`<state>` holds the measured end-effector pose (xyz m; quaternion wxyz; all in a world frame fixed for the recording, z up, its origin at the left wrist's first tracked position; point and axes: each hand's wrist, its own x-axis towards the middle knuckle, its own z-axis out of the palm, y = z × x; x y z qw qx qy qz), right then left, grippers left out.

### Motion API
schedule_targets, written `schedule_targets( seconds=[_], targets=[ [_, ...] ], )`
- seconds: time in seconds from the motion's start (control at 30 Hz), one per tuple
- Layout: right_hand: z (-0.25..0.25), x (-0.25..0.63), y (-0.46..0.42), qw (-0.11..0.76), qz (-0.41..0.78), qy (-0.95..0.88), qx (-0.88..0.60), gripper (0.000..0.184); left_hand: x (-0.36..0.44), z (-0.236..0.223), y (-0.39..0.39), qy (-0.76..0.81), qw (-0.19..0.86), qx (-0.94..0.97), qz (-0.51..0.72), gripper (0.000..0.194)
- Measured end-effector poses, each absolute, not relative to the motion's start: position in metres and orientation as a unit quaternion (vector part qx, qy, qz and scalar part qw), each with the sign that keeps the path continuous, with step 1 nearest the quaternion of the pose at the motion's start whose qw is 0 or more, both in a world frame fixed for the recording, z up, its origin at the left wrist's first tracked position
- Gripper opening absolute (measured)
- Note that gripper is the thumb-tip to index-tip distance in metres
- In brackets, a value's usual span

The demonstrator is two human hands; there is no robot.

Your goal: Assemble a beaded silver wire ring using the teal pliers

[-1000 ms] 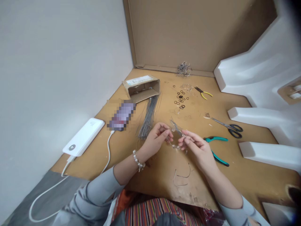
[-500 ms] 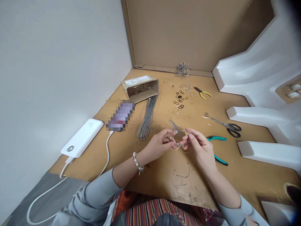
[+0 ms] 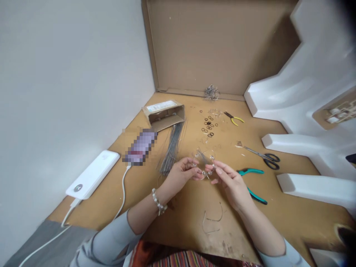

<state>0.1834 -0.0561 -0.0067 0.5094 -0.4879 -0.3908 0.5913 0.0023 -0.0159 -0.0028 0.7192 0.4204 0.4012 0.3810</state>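
Here, bent wires [image 3: 213, 222] are lying near the table's [image 3: 191, 237] front edge; beyond, the left hand [image 3: 183, 172] and right hand [image 3: 229, 181], fingers curled, are pinching a clear-beaded wire loop [image 3: 204, 173] above bare wood-coloured surface, teal-handled pliers [image 3: 253, 171] flanking, dark rings [image 3: 209, 128] lying farther back.

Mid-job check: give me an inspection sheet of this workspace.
Surface: brown tabletop, dark marks near the front edge.
Work in hand: clear-beaded wire loop.
Clutter: wire bundle, dark rings, yellow-handled pliers, scissors, teal-handled pliers, open box.
Hands: left hand and right hand finger the loop.
Cables: white cable at phone, another at power bank.
Surroundings: pale wall left, cardboard panel behind, white moulded pieces right.
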Motion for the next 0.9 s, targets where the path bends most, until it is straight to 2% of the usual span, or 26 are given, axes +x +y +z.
schedule_targets(
  seconds=[0.13, 0.27, 0.37, 0.6, 0.9],
  targets=[
    [-0.012, 0.182, -0.055, 0.507, 0.600, -0.376, -0.491, 0.036, 0.003, -0.009, -0.018, 0.393, 0.713, 0.478, 0.329, 0.035],
    [-0.010, 0.180, -0.055, 0.483, 0.618, -0.378, -0.492, 0.039, 0.000, -0.009, -0.016, 0.414, 0.636, 0.529, 0.379, 0.032],
    [-0.009, 0.177, -0.057, 0.460, 0.643, -0.382, -0.479, 0.037, -0.004, -0.003, -0.014, 0.419, 0.629, 0.531, 0.383, 0.028],
    [-0.004, 0.174, -0.059, 0.443, 0.652, -0.398, -0.469, 0.039, -0.006, 0.002, -0.015, 0.430, 0.657, 0.502, 0.362, 0.026],
    [-0.001, 0.172, -0.061, 0.376, 0.641, -0.424, -0.518, 0.041, -0.006, -0.003, -0.014, 0.388, 0.776, 0.405, 0.289, 0.027]
  ],
)
